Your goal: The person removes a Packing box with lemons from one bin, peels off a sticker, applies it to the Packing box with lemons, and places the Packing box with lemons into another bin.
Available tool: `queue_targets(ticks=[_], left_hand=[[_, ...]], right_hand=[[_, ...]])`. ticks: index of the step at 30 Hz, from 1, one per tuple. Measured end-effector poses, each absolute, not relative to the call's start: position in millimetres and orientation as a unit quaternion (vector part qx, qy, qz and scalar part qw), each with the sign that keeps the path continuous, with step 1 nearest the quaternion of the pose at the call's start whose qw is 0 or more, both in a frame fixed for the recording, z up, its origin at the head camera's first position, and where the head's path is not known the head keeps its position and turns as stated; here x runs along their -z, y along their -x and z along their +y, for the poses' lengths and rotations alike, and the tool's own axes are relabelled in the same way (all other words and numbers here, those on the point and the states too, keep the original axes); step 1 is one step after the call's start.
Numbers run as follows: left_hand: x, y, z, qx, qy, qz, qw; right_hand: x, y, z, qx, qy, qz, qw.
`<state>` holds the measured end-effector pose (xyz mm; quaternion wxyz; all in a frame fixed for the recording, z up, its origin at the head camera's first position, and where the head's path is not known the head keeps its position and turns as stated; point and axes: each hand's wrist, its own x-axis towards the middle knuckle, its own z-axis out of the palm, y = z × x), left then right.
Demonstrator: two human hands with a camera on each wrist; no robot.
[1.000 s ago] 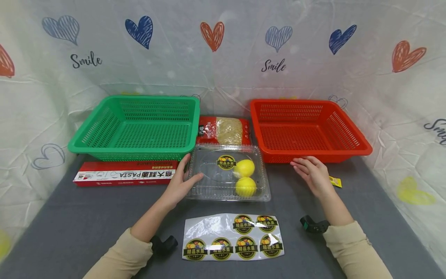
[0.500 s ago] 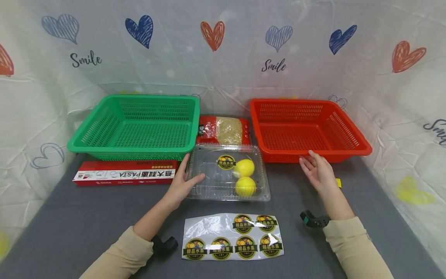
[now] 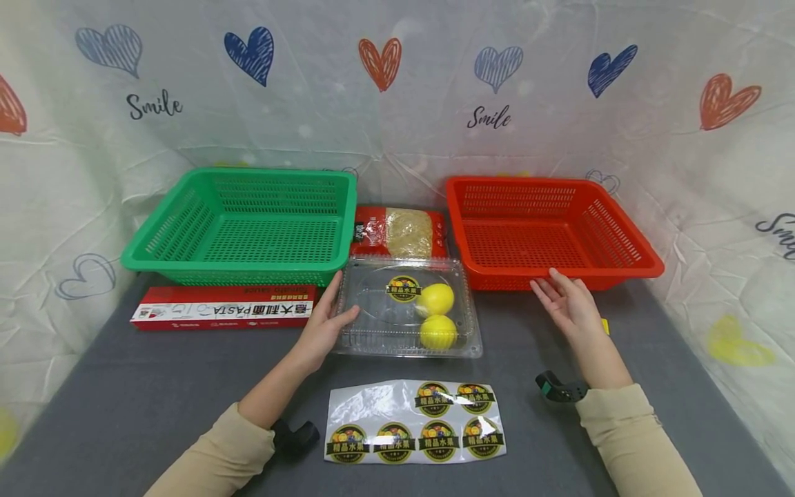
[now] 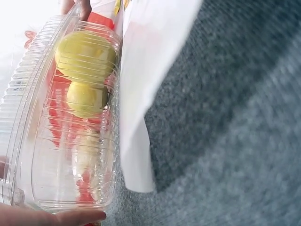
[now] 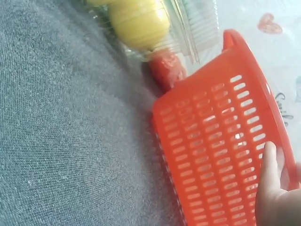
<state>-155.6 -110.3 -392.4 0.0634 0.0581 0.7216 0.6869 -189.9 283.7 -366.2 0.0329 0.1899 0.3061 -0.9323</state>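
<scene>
Green basket (image 3: pixel 236 268) stands upper left, red basket (image 3: pixel 497 270) upper right. Mid-frame, left hand (image 3: pixel 318 331), thumb spread from fingers, seemingly steadies the clear box (image 3: pixel 385 342); right hand (image 3: pixel 577 310), fingers slightly parted, overlaps the red basket's rim, touch unclear. Yellow fruits (image 3: pixel 438 333) lie boxed.

clear plastic box (image 3: pixel 391 319) | lay flat, lidded, at mid-frame | bore a round black-and-gold label (image 3: pixel 404 289) on top | held two yellow fruits (image 3: pixel 438 333), one behind the other, toward the right | slotted red basket (image 3: pixel 534 243) | stood upright, open-topped, flared-sided, right of centre
</scene>
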Motion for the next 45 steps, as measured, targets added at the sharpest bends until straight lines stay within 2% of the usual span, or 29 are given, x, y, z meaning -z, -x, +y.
queue_targets(ticks=[15,34,45], left_hand=[[393,151,-109,-0.703,-0.051,0.708,0.048],[389,142,-110,-0.692,-0.053,0.719,0.041],[385,131,-111,-0.692,-0.067,0.717,0.057]], right_hand=[[366,191,280,0.938,-0.202,0.282,0.008],[365,189,282,0.933,-0.187,0.307,0.008],[366,189,282,0.934,-0.180,0.307,0.009]])
